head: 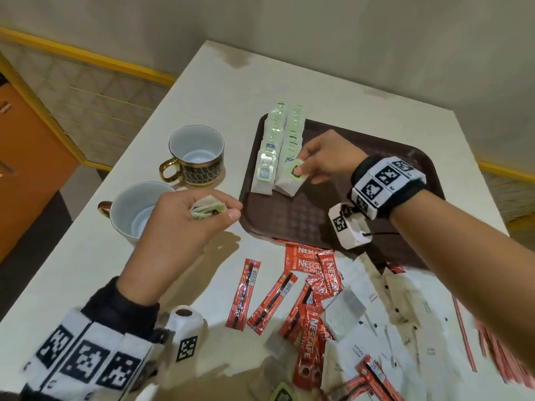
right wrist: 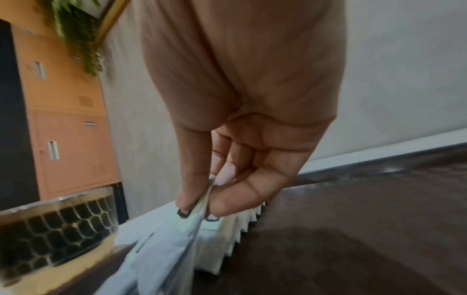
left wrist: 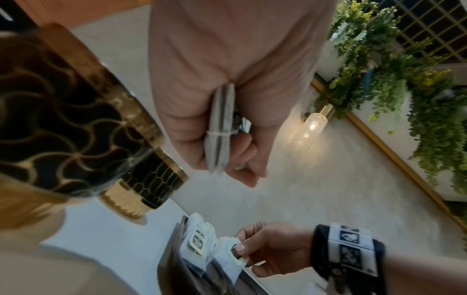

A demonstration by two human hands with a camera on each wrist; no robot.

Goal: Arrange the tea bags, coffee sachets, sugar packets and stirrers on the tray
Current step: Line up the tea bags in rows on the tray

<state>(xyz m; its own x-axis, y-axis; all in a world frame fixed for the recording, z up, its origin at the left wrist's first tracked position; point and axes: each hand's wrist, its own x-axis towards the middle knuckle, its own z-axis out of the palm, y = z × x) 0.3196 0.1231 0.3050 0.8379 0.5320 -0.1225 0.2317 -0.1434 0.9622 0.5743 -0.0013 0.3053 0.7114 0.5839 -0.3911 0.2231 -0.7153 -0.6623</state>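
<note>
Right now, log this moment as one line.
right hand: placing tea bag | left hand: holding spare tea bags | tray: two rows

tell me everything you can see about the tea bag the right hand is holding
The tea bag is a flat, pale paper pouch with a light green tag carrying a dark square mark. The right hand pinches it at the tag end between thumb and fingers, as the right wrist view shows. It slants down onto the brown tray, at the near end of the right-hand row of overlapping tea bags, its lower edge touching the tray.
</note>
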